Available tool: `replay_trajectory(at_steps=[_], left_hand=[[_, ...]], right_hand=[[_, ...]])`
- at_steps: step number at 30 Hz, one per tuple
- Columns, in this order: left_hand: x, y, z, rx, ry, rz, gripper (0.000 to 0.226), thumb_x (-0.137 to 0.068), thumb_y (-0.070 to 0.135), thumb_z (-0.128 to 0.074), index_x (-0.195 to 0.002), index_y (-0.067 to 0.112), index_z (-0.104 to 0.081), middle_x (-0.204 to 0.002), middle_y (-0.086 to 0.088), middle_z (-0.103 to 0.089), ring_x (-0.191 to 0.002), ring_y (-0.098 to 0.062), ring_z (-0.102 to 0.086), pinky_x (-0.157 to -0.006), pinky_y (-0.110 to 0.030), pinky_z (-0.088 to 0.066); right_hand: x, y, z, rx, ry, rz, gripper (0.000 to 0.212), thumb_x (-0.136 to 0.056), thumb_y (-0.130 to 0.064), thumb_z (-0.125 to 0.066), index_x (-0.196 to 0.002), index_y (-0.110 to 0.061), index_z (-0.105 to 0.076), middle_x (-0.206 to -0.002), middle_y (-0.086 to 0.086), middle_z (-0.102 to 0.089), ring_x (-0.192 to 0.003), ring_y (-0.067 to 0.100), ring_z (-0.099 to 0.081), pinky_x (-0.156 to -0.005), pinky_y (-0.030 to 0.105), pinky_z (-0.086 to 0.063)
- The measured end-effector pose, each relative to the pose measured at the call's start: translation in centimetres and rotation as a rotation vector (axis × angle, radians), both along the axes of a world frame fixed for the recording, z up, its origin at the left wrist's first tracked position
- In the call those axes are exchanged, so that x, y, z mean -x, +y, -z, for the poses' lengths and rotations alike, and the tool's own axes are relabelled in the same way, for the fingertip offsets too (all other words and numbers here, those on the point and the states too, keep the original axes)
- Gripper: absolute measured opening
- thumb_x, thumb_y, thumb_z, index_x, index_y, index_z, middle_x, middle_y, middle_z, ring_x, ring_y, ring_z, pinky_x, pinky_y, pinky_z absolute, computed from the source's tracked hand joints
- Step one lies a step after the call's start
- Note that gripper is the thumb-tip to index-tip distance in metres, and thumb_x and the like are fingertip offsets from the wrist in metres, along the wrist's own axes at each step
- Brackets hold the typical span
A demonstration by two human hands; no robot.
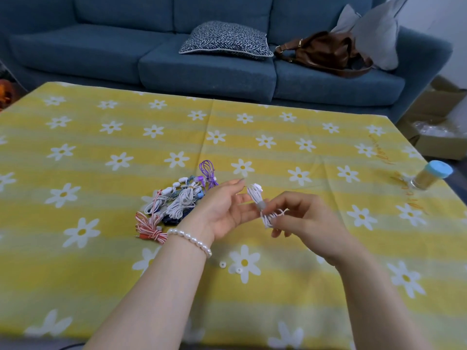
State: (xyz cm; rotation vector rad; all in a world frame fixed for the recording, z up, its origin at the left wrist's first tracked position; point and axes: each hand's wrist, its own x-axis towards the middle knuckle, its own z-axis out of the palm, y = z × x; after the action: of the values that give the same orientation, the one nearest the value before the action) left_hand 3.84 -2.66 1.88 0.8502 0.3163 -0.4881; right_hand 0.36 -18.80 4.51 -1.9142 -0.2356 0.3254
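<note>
1. The white cable bundle (260, 204) is held up in the air above the middle of the surface (328, 286), between the 2 hands. A grey band wraps its middle.
2. The right hand (303, 219) pinches the lower end of the bundle, its fingers curled round the loops.
3. The left hand (225, 210) is palm-up with its fingers fairly straight and relaxed, reaching to the upper part of the bundle. I cannot tell whether the fingertips touch it.
4. A pearl bracelet (192, 239) sits on the left wrist.
5. A pile of cables (177, 199), mostly white, lies on the surface just beyond the left hand.
6. A purple cable (208, 173) lies at the far edge of that pile, and a red-and-white striped cable (149, 228) lies at its near left edge.
7. 2 small white rings (222, 264) lie on the surface below the hands, near each other.
8. A jar with a blue lid (432, 176) stands at the right edge of the surface, well apart from the hands.
9. The surface is covered by a yellow cloth printed with white daisies.
10. Behind it is a blue sofa (101, 51) with a patterned cushion (227, 39) and a brown bag (326, 53) on it.
</note>
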Motion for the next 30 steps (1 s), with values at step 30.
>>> replay_trajectory(at_steps=[30], left_hand=[[1.3, -0.7, 0.3, -0.836, -0.323, 0.252, 0.042, -0.071, -0.006, -0.071, -0.101, 0.018, -0.056, -0.094, -0.006, -0.062, -0.078, -0.018, -0.060, -0.072, -0.030, -0.050]], right_hand=[[-1.3, -0.2, 1.2, -0.063, -0.096, 0.529, 0.012, -0.079, -0.012, -0.071, -0.073, -0.022, -0.067, -0.064, -0.001, -0.067, -0.061, 0.009, -0.066, -0.070, 0.026, -0.052]])
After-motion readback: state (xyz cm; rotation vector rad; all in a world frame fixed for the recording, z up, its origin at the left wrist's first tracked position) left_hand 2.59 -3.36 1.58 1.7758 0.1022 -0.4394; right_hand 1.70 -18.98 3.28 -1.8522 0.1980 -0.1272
